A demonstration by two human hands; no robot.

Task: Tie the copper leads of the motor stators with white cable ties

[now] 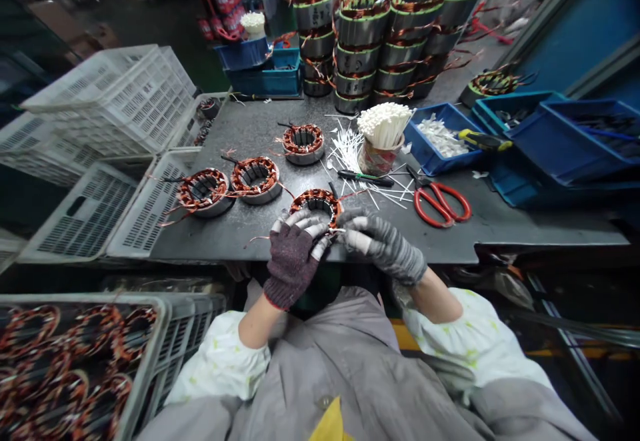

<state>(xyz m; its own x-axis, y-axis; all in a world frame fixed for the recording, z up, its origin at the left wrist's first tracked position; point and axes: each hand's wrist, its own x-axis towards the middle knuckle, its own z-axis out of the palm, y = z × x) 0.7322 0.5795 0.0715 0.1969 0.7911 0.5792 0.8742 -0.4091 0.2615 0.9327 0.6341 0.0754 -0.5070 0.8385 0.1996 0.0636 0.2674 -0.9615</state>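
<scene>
A motor stator [316, 200] wound with copper wire sits at the table's front edge, partly covered by my hands. My left hand [295, 248], in a dark purple knitted glove with pale fingertips, is closed on its front left side. My right hand [383, 240], in a grey glove, has its fingers pinched together at the stator's front right. A small white strand shows by those fingertips; what they hold is too small to tell. Three more wound stators, a left one [203, 191], a middle one [255, 178] and a back one [303, 142], stand nearby.
White ties fill a cup [381, 158] and lie scattered around it. Red-handled scissors [440, 204] lie to the right, near a blue bin [440, 144] of white pieces. Tall stator stacks [356, 61] stand behind. White crates [115, 94] are left; a crate [163, 334] holds several stators.
</scene>
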